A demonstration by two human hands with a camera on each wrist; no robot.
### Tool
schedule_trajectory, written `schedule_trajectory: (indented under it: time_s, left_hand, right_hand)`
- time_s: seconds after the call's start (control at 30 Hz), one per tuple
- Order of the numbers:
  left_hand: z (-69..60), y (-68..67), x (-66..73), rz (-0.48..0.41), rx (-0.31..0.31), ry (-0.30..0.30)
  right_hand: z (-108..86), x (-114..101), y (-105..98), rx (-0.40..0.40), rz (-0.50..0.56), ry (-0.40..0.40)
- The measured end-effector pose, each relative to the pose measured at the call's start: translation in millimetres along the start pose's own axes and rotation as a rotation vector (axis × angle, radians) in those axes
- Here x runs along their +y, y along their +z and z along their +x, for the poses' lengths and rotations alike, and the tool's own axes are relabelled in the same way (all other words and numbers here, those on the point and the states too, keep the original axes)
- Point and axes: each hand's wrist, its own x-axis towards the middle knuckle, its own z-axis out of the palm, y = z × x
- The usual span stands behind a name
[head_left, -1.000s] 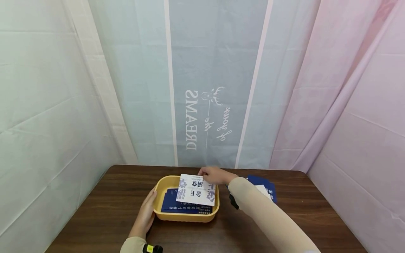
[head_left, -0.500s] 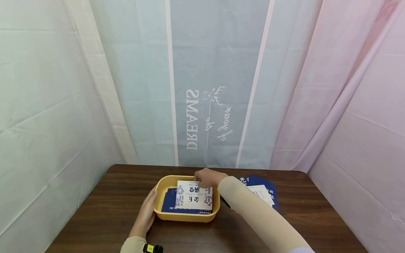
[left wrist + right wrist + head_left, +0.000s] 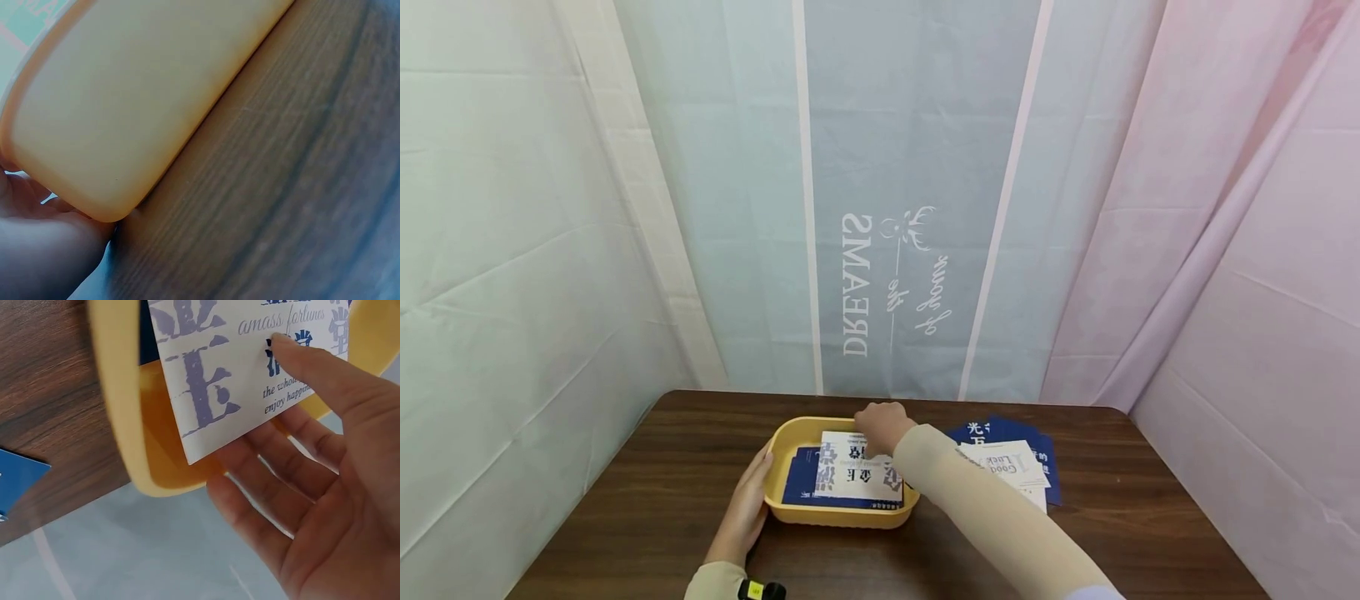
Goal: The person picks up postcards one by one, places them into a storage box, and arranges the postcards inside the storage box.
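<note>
A yellow plastic basket [image 3: 842, 518] stands on the table, with dark blue cards [image 3: 802, 479] inside. On top of them is a white card [image 3: 859, 482] with purple and blue characters. My right hand [image 3: 886, 427] holds this card at its far edge; in the right wrist view, the thumb lies on top and the fingers [image 3: 269, 500] are under it. My left hand [image 3: 747, 504] rests against the basket's left side, its fingers extended along the wall. Seen from the left wrist, the hand [image 3: 50, 244] touches the basket's corner [image 3: 103, 187].
Right of the basket, a loose pile of blue cards [image 3: 1047, 458] and white cards [image 3: 1011, 460] lies on the brown wooden table [image 3: 647, 500], partly behind the right sleeve. Beyond the table's far edge hangs a fabric curtain [image 3: 917, 125] with printed lettering.
My right hand has shifted left and lowered the white card onto the blue cards inside the basket. More of the pile on the right shows. The left hand stays put.
</note>
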Motion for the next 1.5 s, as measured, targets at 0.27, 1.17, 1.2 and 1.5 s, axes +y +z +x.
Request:
schedule_trajectory:
  time_s: [0.27, 1.17, 1.2, 1.5]
  left_hand:
    - [0.0, -0.6, 1.2, 0.012, 0.009, -0.017]
    - [-0.8, -1.7, -1.2, -0.024, -0.025, 0.047]
    - [-0.6, -1.6, -1.2, -0.021, -0.024, 0.046]
    - [0.6, 0.2, -2.2, -0.017, -0.008, 0.032]
  right_hand:
    - [1.5, -16.4, -3.1, -0.035, -0.096, 0.072]
    - [-11.0, -35.3, 2.0, -0.108, -0.264, 0.135]
    - [-10.7, -35.1, 1.7, -0.111, -0.261, 0.135]
    - [-8.1, -32.1, 1.6, -0.146, -0.228, 0.148]
